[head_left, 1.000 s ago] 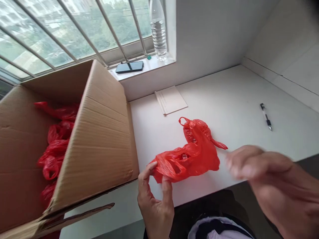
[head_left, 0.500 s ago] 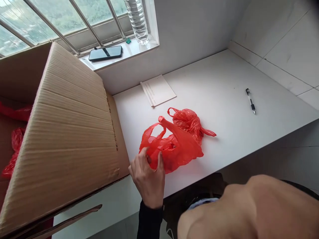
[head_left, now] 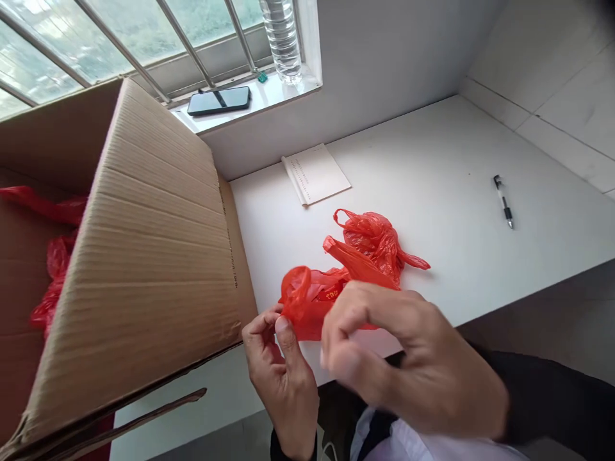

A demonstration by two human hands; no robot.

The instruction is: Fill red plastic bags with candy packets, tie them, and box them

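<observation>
Thumb and fingers of my left hand [head_left: 283,378] are closed on the near left edge of an open red plastic bag [head_left: 307,320], whose handle loop stands up just beyond the fingertips. Inside the bag's mouth shows something dark red with yellow print [head_left: 331,294]; its kind cannot be made out. My right hand [head_left: 408,358] is in front of the bag's right part, fingers curled and blurred, and covers some of it. Whether it touches the bag is unclear. Against the bag's far side lies a second, crumpled red plastic bag [head_left: 377,234].
A big cardboard box [head_left: 158,256] with red plastic bags [head_left: 60,256] in it stands at left. A notebook [head_left: 321,173] and a pen [head_left: 503,202] lie on the white table [head_left: 461,153]. The windowsill bears a phone [head_left: 220,101] and a water bottle [head_left: 282,41].
My right hand has come from the lower right to the bag. My left hand has closed on the bag's edge, and the bag's left handle has folded lower. The view has shifted slightly left.
</observation>
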